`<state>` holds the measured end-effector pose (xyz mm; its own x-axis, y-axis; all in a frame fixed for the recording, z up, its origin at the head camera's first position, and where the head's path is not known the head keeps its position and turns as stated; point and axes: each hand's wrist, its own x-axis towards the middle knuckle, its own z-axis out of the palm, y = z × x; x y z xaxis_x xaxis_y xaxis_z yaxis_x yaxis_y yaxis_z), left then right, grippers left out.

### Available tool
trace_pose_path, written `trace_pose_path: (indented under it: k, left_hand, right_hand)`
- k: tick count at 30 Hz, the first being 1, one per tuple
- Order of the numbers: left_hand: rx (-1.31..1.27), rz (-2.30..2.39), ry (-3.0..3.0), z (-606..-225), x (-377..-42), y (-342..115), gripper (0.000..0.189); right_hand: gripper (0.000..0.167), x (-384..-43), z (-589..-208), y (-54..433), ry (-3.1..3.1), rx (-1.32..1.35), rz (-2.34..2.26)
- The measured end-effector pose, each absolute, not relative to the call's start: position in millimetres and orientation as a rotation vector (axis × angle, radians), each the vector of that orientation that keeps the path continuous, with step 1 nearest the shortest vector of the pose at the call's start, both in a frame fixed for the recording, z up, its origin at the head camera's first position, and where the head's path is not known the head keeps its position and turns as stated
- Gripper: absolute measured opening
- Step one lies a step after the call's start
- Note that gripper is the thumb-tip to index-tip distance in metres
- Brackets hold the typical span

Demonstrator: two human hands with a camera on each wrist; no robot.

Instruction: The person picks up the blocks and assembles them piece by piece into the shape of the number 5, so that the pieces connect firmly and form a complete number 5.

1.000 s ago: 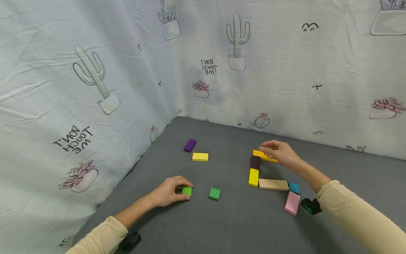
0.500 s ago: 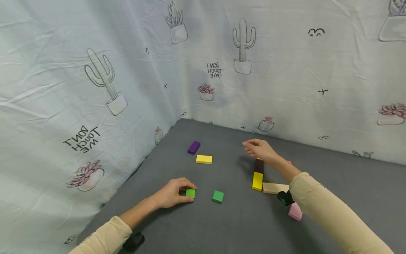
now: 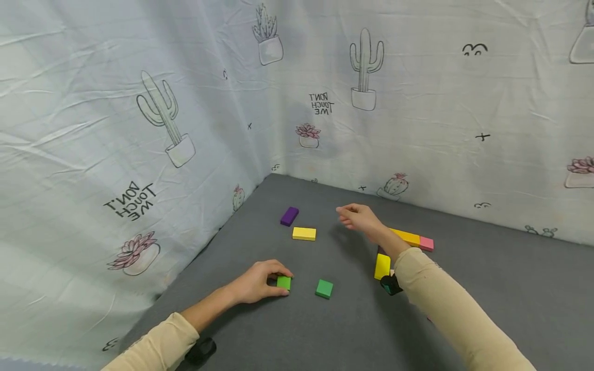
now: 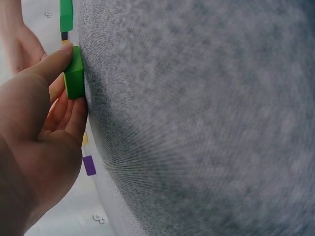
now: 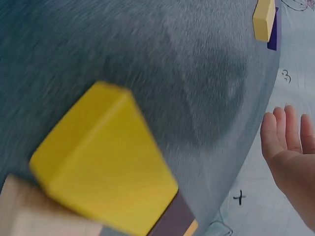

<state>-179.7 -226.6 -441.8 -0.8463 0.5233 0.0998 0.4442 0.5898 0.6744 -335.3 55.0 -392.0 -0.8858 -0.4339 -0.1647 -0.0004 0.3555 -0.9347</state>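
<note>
My left hand [image 3: 255, 282] pinches a light green block [image 3: 284, 283] between thumb and fingers, low at the grey tabletop. In the left wrist view the thumb lies along one side of that block and fingertips meet the other. A darker green block [image 3: 324, 289] lies to the right of it. My right hand [image 3: 363, 221] hovers over the table with nothing in it, its fingers fairly straight in the right wrist view. To its left lie a pale yellow block [image 3: 303, 234] and a purple block [image 3: 290, 216].
Beneath the right forearm runs a row of blocks: yellow [image 3: 382, 266], dark brown [image 5: 172, 216], beige [image 5: 39, 211], orange-yellow [image 3: 406, 237] and pinkish red [image 3: 426, 243]. The forearm hides part of it. A cactus-print cloth [image 3: 417, 103] hangs behind the grey table [image 3: 343, 330].
My right hand has moved left, away from the orange-yellow block toward the pale yellow one. The left hand keeps its hold on the light green block. The head view has shifted slightly.
</note>
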Motion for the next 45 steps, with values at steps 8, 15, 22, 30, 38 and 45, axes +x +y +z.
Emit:
trace_pose_path:
  k: [8, 15, 22, 30, 38, 45]
  left_hand:
    - [0.812, 1.114, 2.687, -443, -181, -226, 0.032]
    - [0.804, 1.123, 2.683, -442, -181, -226, 0.031]
    - [0.821, 1.106, 2.693, -441, -182, -226, 0.031]
    - [0.817, 1.130, 2.661, -441, -182, -227, 0.032]
    - [0.825, 1.144, 2.662, -445, -182, -227, 0.032]
    - [0.832, 1.143, 2.669, -445, -182, -228, 0.032]
  right_hand:
    - [0.049, -335, -402, 34, 2.215, -0.381, -1.585]
    - [0.044, -330, -409, 14, 2.244, -0.463, -1.565]
    - [0.047, -331, -420, -7, 2.285, -0.503, -1.525]
    - [0.046, -327, -425, -21, 2.349, -0.546, -1.463]
    - [0.048, -327, -430, -28, 2.455, -0.649, -1.339]
    - [0.048, -328, -432, -30, 2.522, -0.730, -1.195]
